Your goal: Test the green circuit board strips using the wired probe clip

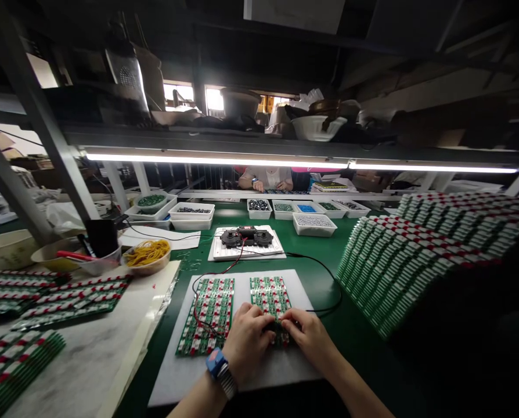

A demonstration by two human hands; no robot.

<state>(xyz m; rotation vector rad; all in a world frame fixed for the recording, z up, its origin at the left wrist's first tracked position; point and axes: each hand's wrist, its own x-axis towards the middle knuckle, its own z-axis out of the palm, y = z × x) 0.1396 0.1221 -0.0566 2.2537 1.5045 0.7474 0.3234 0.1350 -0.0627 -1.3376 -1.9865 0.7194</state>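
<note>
Two green circuit-board panels with white and red parts lie side by side on a white mat. My left hand, with a blue strap and a metal band at the wrist, rests over the lower left of the right panel. Its fingers are curled around something dark that I cannot make out. My right hand is at the same panel's right side, thumb and forefinger pinched at its surface; what lies between them is too small to name. The left panel has a red and black wire across it.
Behind the mat, a black device sits on a white tray. Small parts bins stand farther back. Tall board stacks rise at right. More boards and a bowl of yellow bands are at left. A person's hands show beyond.
</note>
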